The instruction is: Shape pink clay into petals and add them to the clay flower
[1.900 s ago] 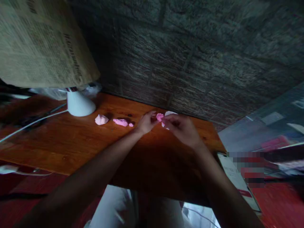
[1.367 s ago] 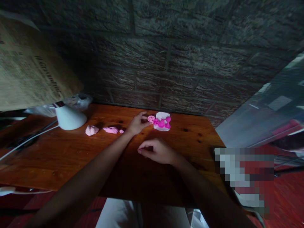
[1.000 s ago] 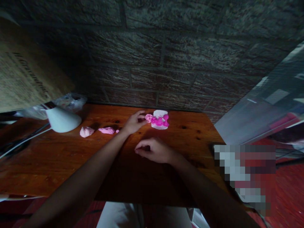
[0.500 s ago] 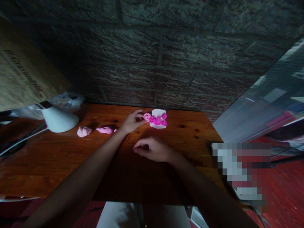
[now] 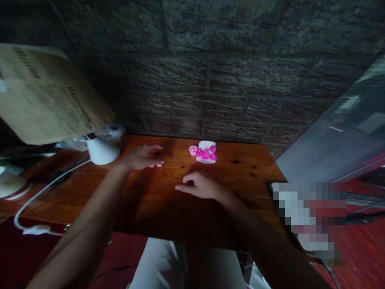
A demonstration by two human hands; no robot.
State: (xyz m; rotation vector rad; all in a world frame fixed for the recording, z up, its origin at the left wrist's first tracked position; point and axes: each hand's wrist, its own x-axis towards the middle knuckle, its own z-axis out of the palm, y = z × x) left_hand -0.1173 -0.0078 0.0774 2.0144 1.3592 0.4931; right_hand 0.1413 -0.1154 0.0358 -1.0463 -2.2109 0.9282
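My left hand [image 5: 142, 157] is over the left-middle of the wooden table, fingers stretched out and apart, with nothing visible in them. A bit of pink clay [image 5: 156, 165] shows just under its fingers; the hand and forearm cover whatever else lies there. My right hand [image 5: 201, 185] rests low over the table, fingers loosely curled, a gap between thumb and forefinger, nothing visible in it. Beyond it lies a white clay slab [image 5: 207, 159] bearing bright pink shaped pieces [image 5: 206, 153]. A lighter pink rosette [image 5: 193, 150] sits at the slab's left side.
A white lamp base [image 5: 104, 151] with a printed paper shade [image 5: 57, 96] stands at the left, its white cord [image 5: 42, 184] running forward. Clear plastic [image 5: 112, 130] lies behind it. A stone-patterned wall [image 5: 186, 76] closes the back. A blurred-out patch [image 5: 309, 220] covers the right.
My left hand has left the pink rosette and moved left to the clay pieces. My right hand stays near the same spot, its fingers slightly more parted. The view has shifted leftward.
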